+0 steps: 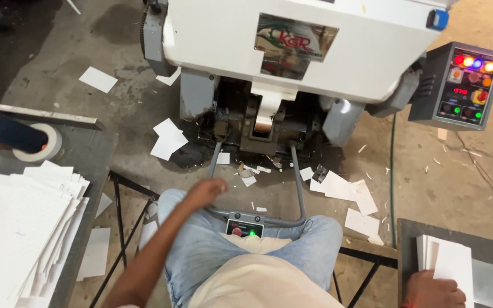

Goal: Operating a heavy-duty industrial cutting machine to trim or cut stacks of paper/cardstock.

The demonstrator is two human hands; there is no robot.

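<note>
Of the hands, the left hand (207,191) hovers loosely curled and empty; the right hand (432,290) grips a white sheet (455,268).

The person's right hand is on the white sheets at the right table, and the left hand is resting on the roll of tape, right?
Not quite. The head view shows the right hand on the white sheets at the right table, but the left hand rests by the person's knee near the grey metal bar. The roll of tape sits apart on the left table.
</note>
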